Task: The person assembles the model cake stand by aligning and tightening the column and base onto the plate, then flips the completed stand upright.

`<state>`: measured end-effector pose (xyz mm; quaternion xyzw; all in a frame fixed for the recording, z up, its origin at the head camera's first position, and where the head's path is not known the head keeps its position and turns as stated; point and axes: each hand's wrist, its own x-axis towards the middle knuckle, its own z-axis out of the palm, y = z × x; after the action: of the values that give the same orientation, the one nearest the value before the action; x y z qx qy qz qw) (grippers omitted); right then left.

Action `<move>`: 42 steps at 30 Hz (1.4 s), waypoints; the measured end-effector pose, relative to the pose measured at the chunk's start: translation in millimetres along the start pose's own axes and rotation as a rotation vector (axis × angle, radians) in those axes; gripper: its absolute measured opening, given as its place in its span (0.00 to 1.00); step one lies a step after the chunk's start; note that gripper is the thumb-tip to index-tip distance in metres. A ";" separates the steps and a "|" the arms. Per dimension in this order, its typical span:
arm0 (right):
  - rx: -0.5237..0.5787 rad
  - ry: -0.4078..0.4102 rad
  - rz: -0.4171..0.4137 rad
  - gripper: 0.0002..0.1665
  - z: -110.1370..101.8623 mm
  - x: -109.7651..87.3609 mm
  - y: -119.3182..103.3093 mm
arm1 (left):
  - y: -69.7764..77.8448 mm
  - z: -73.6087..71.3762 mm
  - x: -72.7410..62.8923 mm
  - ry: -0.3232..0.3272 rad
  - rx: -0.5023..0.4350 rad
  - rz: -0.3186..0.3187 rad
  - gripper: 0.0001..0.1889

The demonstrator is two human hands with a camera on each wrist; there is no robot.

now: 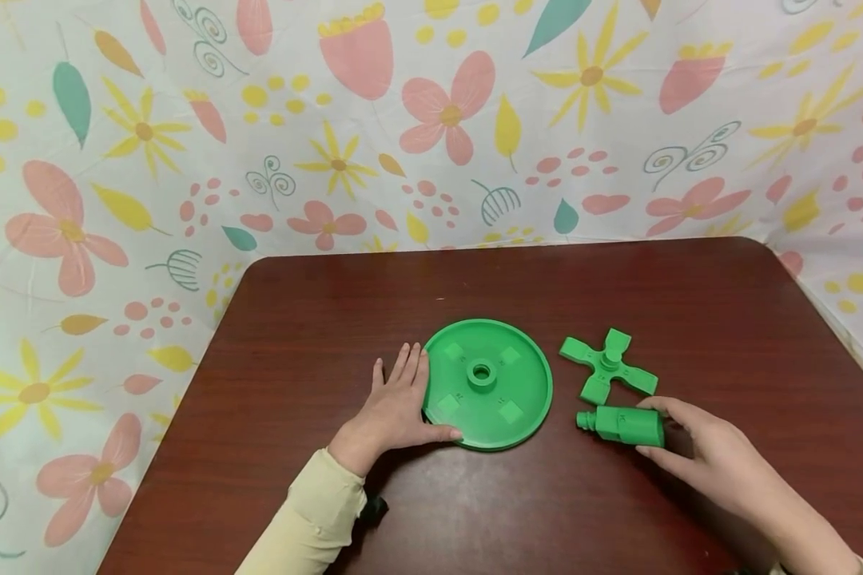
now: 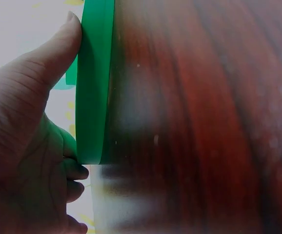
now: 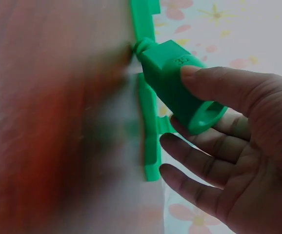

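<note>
A round green tray-like disc (image 1: 442,359) lies on the table, with a raised ring at its centre and several numbered square marks. My left hand (image 1: 395,411) rests against its left edge, fingers fairly straight and thumb spread along the near rim; the left wrist view shows the thumb on the disc's side wall (image 2: 93,87). To the right, my right hand (image 1: 712,447) pinches a green hollow cylindrical piece (image 1: 629,426) between thumb and fingers near its wide end. Its stepped, narrow tip points left. In the right wrist view the piece (image 3: 168,80) shows its open end.
A green four-armed cross piece (image 1: 610,361) with a central peg lies just beyond the cylinder, right of the disc. The dark wooden table (image 1: 316,319) ends at a flower-patterned cloth (image 1: 431,192) at the back and sides. A small black object (image 1: 374,511) shows beside the left sleeve.
</note>
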<state>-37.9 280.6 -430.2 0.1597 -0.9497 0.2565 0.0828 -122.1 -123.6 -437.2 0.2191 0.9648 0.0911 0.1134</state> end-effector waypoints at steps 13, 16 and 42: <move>0.120 0.106 -0.156 0.37 5.5 46.6 -37.9 | -1.0 -2.0 0.4 -0.013 -0.015 -0.009 0.69; 0.143 0.098 -0.187 0.36 11.3 64.5 -52.1 | -2.4 -2.2 1.0 -0.010 -0.014 -0.012 0.69; 0.126 -0.018 -0.267 0.34 56.6 136.2 -99.7 | -6.6 2.8 5.6 -0.014 -0.008 -0.033 0.70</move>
<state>-135.1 134.4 -400.1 0.2918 -0.9027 0.3010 0.0972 -129.0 -126.7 -442.5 0.2035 0.9671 0.0914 0.1224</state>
